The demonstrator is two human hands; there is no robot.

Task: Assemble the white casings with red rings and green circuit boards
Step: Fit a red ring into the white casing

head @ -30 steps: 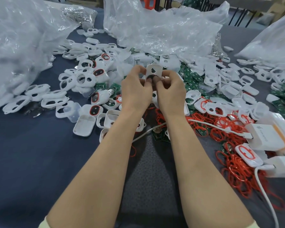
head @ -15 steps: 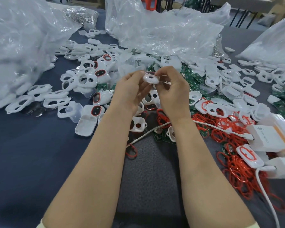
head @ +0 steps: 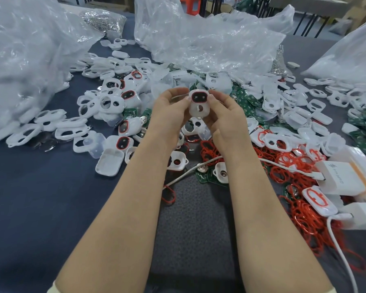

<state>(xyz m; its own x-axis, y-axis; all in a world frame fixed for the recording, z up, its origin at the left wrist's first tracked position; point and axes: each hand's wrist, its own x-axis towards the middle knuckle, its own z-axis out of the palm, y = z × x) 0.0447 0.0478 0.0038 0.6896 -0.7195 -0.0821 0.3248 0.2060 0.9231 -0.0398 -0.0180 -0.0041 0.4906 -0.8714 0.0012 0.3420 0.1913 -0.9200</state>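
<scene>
Both hands hold one white casing (head: pixel 199 103) upright above the table's middle. Its upper opening is rimmed by a red ring with a dark inside, and a small round hole sits below. My left hand (head: pixel 169 112) pinches its left side, my right hand (head: pixel 224 115) grips its right side and bottom. Loose red rings (head: pixel 287 166) lie piled to the right. Green circuit boards (head: pixel 247 102) lie scattered behind my right hand. Empty white casings (head: pixel 106 102) cover the table's left and back.
Big clear plastic bags (head: pixel 209 41) stand at the back, left and right. White chargers (head: pixel 342 178) with a white cable (head: pixel 190 172) sit at the right. Several finished casings with red rings (head: pixel 125 142) lie left of my arms. The dark blue table (head: pixel 40 197) shows at lower left.
The casing was turned over between my hands, from edge-on to its front facing me, so the red-ringed opening now shows. Both hands stayed at about the same spot.
</scene>
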